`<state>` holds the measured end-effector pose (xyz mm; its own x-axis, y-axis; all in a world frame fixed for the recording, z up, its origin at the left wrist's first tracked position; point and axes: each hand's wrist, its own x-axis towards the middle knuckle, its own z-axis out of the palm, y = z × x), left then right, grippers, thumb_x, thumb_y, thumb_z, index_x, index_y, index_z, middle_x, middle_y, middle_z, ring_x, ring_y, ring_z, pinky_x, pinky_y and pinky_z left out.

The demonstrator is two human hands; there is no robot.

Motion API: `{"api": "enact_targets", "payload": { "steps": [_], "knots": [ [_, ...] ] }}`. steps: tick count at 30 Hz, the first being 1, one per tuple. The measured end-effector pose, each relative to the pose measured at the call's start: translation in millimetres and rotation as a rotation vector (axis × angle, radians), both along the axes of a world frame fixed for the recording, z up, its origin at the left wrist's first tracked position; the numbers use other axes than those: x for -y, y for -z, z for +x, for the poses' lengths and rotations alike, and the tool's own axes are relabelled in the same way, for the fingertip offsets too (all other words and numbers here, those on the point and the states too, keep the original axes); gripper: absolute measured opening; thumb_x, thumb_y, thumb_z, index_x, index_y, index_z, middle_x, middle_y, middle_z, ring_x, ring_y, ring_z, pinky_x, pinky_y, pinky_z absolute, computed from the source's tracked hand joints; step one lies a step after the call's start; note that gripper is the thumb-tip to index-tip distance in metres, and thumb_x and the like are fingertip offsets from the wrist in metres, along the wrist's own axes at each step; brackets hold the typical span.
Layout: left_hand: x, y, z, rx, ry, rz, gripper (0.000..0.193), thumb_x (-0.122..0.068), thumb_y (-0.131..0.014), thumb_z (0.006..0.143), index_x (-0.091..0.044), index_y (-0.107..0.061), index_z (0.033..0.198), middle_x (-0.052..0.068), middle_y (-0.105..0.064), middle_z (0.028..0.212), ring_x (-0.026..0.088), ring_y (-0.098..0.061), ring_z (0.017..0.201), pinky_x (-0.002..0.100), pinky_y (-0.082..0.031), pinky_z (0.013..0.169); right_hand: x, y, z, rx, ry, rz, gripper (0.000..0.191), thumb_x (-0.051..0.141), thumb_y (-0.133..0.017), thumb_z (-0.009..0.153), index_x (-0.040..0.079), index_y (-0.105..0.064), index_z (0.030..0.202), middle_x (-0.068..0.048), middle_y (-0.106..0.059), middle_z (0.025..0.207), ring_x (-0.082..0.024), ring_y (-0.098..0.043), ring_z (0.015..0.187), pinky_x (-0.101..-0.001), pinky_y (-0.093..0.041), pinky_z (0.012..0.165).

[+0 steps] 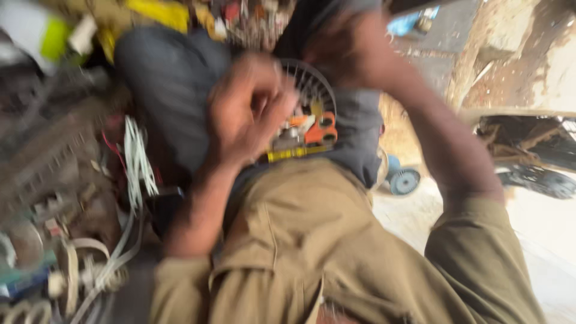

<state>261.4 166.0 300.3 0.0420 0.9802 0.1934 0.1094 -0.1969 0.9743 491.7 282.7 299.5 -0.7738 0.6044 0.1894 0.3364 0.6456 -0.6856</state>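
A round dark slotted fan-like part with orange and yellow fittings [306, 120] lies on the lap, its flat face turned toward the camera; its long axis is lost to blur. The left hand [249, 111] curls over its left edge, fingers bent, grip unclear. The right hand [342, 45] reaches to its upper rim, forearm angled down-right, grip too blurred to tell.

The finned fan part [309, 114] sits on the lap between both hands, loose wires [137, 162] to its left, a wheel [404, 181] to its right.
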Motion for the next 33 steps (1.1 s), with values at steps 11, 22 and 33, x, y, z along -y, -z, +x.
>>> {"api": "enact_targets", "payload": {
  "steps": [11,22,33],
  "knots": [
    [63.5,12.8,19.0,-0.683,-0.147,0.459,0.024,-0.013,-0.089,0.094,-0.007,-0.076,0.113,0.015,-0.053,0.149,0.041,-0.040,0.146,0.054,-0.037,0.121,5.1,-10.0,-6.1,-0.124,-0.185,0.073,0.010,0.008,-0.083,0.098,0.005,-0.076,0.103,-0.010,-0.069,0.090,-0.025,-0.068,0.084,-0.0357,-0.052,0.076],
    [64.3,16.8,17.8,-0.475,-0.134,0.243,0.009,-0.010,-0.079,0.093,-0.004,-0.075,0.099,0.020,-0.050,0.151,0.043,-0.040,0.147,0.055,-0.036,0.126,-9.1,29.3,19.4,-0.028,0.093,-0.308,0.005,0.002,-0.073,0.102,0.001,-0.075,0.107,-0.006,-0.077,0.101,-0.015,-0.075,0.091,-0.0267,-0.058,0.077],
    [42.0,-7.0,16.4,-0.278,-0.155,0.111,0.012,-0.014,-0.077,0.091,-0.005,-0.069,0.089,0.015,-0.056,0.133,0.032,-0.060,0.113,0.044,-0.053,0.097,-23.8,58.0,14.0,0.220,0.206,0.054,0.006,0.014,-0.081,0.098,0.009,-0.081,0.101,-0.010,-0.076,0.086,-0.026,-0.071,0.072,-0.0366,-0.055,0.064]
  ]
}}
